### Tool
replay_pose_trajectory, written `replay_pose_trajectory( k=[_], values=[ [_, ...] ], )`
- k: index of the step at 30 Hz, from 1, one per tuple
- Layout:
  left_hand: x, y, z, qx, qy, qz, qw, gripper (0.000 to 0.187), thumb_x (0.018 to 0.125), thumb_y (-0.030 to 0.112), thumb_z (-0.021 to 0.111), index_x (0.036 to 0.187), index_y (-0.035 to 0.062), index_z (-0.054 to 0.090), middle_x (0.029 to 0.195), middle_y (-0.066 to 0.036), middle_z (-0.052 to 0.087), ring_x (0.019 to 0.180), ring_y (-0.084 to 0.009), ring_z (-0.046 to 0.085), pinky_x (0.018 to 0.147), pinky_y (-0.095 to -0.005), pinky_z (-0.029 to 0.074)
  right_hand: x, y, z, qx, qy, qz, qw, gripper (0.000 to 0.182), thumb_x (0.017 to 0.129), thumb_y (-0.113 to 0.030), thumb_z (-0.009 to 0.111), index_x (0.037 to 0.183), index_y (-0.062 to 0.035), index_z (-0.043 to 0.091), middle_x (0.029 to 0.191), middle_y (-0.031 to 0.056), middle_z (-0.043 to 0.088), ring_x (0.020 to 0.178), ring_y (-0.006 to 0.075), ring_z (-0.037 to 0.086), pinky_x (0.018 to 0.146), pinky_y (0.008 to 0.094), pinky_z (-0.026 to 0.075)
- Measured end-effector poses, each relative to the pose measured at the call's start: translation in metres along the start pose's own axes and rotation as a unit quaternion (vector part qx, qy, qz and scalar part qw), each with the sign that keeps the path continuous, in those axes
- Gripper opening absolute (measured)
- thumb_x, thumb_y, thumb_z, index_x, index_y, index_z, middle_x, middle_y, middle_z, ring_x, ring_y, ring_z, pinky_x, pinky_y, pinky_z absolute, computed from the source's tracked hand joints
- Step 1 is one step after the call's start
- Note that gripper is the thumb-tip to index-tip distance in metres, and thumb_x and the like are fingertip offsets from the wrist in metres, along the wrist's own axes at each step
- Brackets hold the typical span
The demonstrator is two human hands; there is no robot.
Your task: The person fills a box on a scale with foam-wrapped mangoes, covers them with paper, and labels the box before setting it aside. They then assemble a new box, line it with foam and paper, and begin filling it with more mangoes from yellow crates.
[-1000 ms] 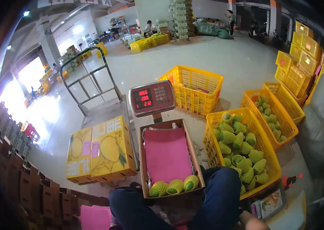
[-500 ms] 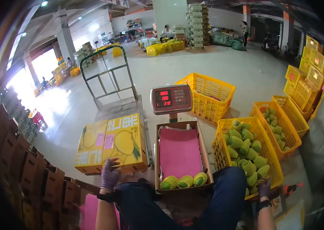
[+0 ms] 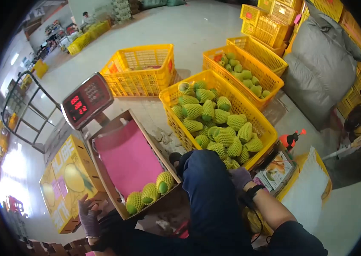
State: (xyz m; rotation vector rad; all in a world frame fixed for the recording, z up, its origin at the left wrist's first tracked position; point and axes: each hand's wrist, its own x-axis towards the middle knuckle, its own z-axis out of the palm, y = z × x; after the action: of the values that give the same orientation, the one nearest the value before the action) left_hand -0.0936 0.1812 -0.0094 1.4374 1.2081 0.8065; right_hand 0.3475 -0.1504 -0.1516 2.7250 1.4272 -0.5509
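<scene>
Here, crated netted fruit (image 3: pixel 221 116) just beyond the right hand (image 3: pixel 241 177).

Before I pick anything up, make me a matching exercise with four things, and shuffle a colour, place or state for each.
Things
1. Scale display
2. Sheet lining the open box
3. Left hand
4. Right hand

Matches
A. Near the crate of netted fruit
B. Lit with red digits
C. Near the printed yellow cardboard
D. Pink

Right pairs: 1-B, 2-D, 3-C, 4-A
</scene>
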Motion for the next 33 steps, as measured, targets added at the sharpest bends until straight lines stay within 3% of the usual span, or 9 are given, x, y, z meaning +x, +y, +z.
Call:
replay_pose_trajectory(
  k=[2, 8, 16, 20, 25, 28, 30, 32, 33],
  values=[
    [0.013, -0.001, 0.013, 0.006, -0.013, -0.01, 1.0, 0.058, 0.08, 0.011, 0.07, 0.133, 0.0056, 0.046, 0.112, -0.008, 0.057, 0.095, -0.0168, 0.058, 0.07, -0.0258, 0.052, 0.011, 0.006, -0.01, 0.26, 0.107, 0.066, 0.957, 0.023, 0.084, -0.023, 0.063, 0.103, -0.0093, 0.062, 0.093, 0.0157, 0.066, 0.091, 0.0338, 0.063, 0.082, 0.0405, 0.048],
    [0.057, -0.015, 0.06, -0.013, -0.061, -0.045, 0.997, 0.055, 0.08, 0.007, 0.068, 0.131, 0.0092, 0.049, 0.11, -0.006, 0.056, 0.094, -0.0147, 0.057, 0.073, -0.0259, 0.05, 0.107, 0.054, -0.03, 0.161, 0.221, 0.06, 0.96, 0.056, 0.078, -0.016, 0.07, 0.129, -0.0099, 0.048, 0.119, 0.0158, 0.059, 0.11, 0.0339, 0.056, 0.093, 0.0402, 0.046],
    [0.096, -0.024, 0.083, 0.038, -0.03, -0.054, 0.997, 0.049, 0.083, 0.007, 0.063, 0.13, 0.0062, 0.048, 0.106, -0.007, 0.057, 0.083, -0.014, 0.06, 0.062, -0.0228, 0.05, 0.168, 0.067, -0.04, 0.042, 0.01, 0.093, 0.995, 0.093, 0.064, -0.024, 0.08, 0.143, -0.0097, 0.032, 0.121, 0.0211, 0.057, 0.113, 0.0363, 0.054, 0.099, 0.0416, 0.043],
    [0.085, -0.007, 0.097, 0.046, -0.011, -0.016, 0.999, 0.047, 0.085, 0.012, 0.062, 0.13, 0.0067, 0.049, 0.107, -0.007, 0.06, 0.081, -0.013, 0.061, 0.062, -0.0219, 0.05, 0.164, 0.073, -0.032, 0.289, 0.225, 0.068, 0.928, 0.086, 0.06, -0.025, 0.082, 0.132, -0.0055, 0.037, 0.114, 0.0193, 0.057, 0.106, 0.0322, 0.057, 0.092, 0.0377, 0.048],
    [0.033, 0.047, 0.134, -0.093, -0.165, -0.124, 0.974, 0.055, 0.087, 0.035, 0.064, 0.126, -0.0001, 0.047, 0.106, -0.015, 0.062, 0.076, -0.0177, 0.063, 0.065, -0.0273, 0.053, 0.134, -0.02, -0.135, 0.48, 0.257, -0.192, 0.816, 0.08, 0.071, -0.013, 0.076, 0.136, -0.008, 0.029, 0.126, 0.0115, 0.046, 0.114, 0.023, 0.053, 0.096, 0.0351, 0.047],
    [0.006, 0.045, 0.164, -0.321, -0.369, -0.268, 0.83, 0.07, 0.091, 0.053, 0.056, 0.135, 0.0014, 0.041, 0.119, -0.023, 0.058, 0.094, -0.0278, 0.065, 0.072, -0.0352, 0.056, 0.102, -0.097, -0.188, 0.404, 0.218, -0.388, 0.799, 0.072, 0.071, -0.038, 0.083, 0.128, -0.0115, 0.05, 0.122, 0.0152, 0.046, 0.116, 0.0306, 0.048, 0.098, 0.0399, 0.042],
    [-0.008, 0.056, 0.183, -0.392, -0.374, -0.309, 0.782, 0.079, 0.089, 0.063, 0.05, 0.14, 0.0034, 0.035, 0.127, -0.024, 0.052, 0.103, -0.0348, 0.062, 0.08, -0.0406, 0.055, 0.066, -0.155, -0.201, 0.515, -0.033, -0.261, 0.816, 0.036, 0.082, -0.022, 0.073, 0.117, -0.0224, 0.064, 0.114, 0.0142, 0.054, 0.106, 0.0307, 0.056, 0.092, 0.0384, 0.048],
    [-0.01, 0.053, 0.178, -0.494, -0.356, -0.384, 0.694, 0.08, 0.083, 0.059, 0.059, 0.139, 0.0063, 0.036, 0.13, -0.021, 0.05, 0.109, -0.0374, 0.058, 0.09, -0.0467, 0.052, 0.067, -0.183, -0.204, 0.32, 0.078, -0.512, 0.793, 0.044, 0.081, -0.014, 0.068, 0.122, -0.0279, 0.063, 0.114, 0.0091, 0.057, 0.104, 0.0278, 0.059, 0.09, 0.0371, 0.05],
    [-0.01, 0.052, 0.171, -0.45, -0.332, -0.339, 0.757, 0.077, 0.079, 0.053, 0.063, 0.136, 0.0059, 0.039, 0.129, -0.021, 0.051, 0.111, -0.0364, 0.058, 0.092, -0.0461, 0.051, 0.071, -0.183, -0.205, 0.328, 0.084, -0.474, 0.813, 0.032, 0.08, -0.018, 0.071, 0.111, -0.0156, 0.064, 0.106, 0.0124, 0.06, 0.098, 0.0291, 0.061, 0.087, 0.0367, 0.05]
  ],
)
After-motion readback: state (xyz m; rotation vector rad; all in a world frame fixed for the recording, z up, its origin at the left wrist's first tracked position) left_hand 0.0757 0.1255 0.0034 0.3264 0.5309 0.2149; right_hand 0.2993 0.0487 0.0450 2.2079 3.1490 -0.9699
